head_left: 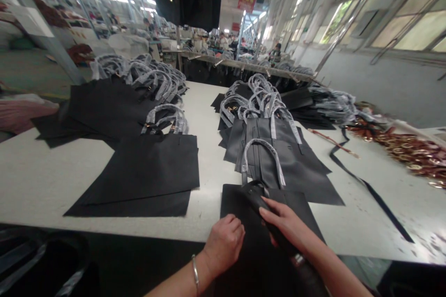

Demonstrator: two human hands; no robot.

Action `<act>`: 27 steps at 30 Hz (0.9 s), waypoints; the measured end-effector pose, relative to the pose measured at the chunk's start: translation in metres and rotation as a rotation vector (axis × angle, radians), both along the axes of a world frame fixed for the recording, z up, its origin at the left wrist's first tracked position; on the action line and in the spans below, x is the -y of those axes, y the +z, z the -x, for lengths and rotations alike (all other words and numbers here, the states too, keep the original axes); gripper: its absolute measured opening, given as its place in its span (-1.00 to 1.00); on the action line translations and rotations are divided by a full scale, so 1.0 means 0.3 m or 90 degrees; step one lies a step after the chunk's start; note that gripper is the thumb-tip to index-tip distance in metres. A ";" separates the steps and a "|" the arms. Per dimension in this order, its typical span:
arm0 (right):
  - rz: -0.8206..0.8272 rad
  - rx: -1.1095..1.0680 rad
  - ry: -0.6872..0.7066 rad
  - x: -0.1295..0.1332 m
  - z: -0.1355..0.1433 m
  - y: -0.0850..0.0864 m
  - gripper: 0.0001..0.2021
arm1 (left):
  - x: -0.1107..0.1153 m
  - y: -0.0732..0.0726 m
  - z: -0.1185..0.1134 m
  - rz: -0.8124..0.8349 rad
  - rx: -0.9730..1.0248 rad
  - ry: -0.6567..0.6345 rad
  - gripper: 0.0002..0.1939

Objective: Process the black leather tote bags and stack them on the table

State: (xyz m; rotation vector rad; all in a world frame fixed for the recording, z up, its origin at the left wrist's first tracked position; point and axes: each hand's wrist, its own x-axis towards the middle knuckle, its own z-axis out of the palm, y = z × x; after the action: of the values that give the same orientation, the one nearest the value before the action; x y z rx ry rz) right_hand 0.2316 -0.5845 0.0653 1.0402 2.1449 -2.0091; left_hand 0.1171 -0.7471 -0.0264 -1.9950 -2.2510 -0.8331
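A black bag panel (232, 199) with a plastic-wrapped handle (263, 143) lies at the front edge of the white table, partly over the edge. My left hand (226, 241), with a bangle at the wrist, rests on its left part with fingers curled closed; anything between them is hidden. My right hand (278, 218) is wrapped round a long black object (282, 241), perhaps a tool, slanting from the panel's top towards the lower right. What its far end touches is unclear.
Black panels with wrapped handles lie in piles at front left (149, 171), back left (108, 106) and behind my hands (292, 158). A black strap (372, 188) and brown straps with metal rings (400, 148) lie right. More bags (188, 2) hang above.
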 end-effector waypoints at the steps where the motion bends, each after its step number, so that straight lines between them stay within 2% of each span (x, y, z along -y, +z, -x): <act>1: -0.022 -0.011 -0.021 -0.007 0.005 0.011 -0.36 | 0.001 0.002 0.001 -0.001 -0.001 -0.004 -0.82; 4: -0.060 -0.012 -0.051 -0.035 -0.022 0.055 -0.31 | 0.006 0.004 0.003 -0.003 0.007 -0.005 -0.83; 7: -0.042 0.032 0.000 -0.045 -0.086 0.071 -0.27 | 0.009 0.004 0.000 0.003 0.018 0.006 -0.83; 10: 0.005 0.075 0.053 -0.023 -0.125 0.029 -0.30 | 0.006 0.006 -0.004 0.009 0.014 0.009 -0.82; 13: 0.030 0.068 0.057 0.010 -0.096 -0.034 -0.33 | -0.003 0.009 -0.007 0.012 0.003 0.010 -0.82; 16: -0.014 0.008 0.045 0.027 -0.030 -0.060 -0.35 | -0.009 0.005 -0.008 0.023 -0.011 0.016 -0.86; 19: -0.034 -0.040 0.022 0.016 -0.002 -0.032 -0.33 | -0.006 -0.002 -0.008 0.026 -0.016 0.015 -0.88; 23: -0.093 -0.080 -0.049 -0.037 -0.069 0.014 -0.30 | -0.024 0.012 0.007 0.040 0.021 0.037 -0.85; 25: -0.123 -0.073 -0.079 -0.065 -0.121 0.004 -0.28 | -0.066 0.037 0.030 0.050 0.065 0.070 -0.87; 27: -0.139 -0.056 -0.105 -0.083 -0.166 -0.034 -0.25 | -0.137 0.070 0.068 0.031 0.096 0.101 -0.90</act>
State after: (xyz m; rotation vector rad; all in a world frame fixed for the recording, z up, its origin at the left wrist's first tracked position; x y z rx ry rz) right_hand 0.2813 -0.5597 0.0549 1.2147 2.4440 -1.9538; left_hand 0.0968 -0.7061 -0.0055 -1.7980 -2.4952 -0.9487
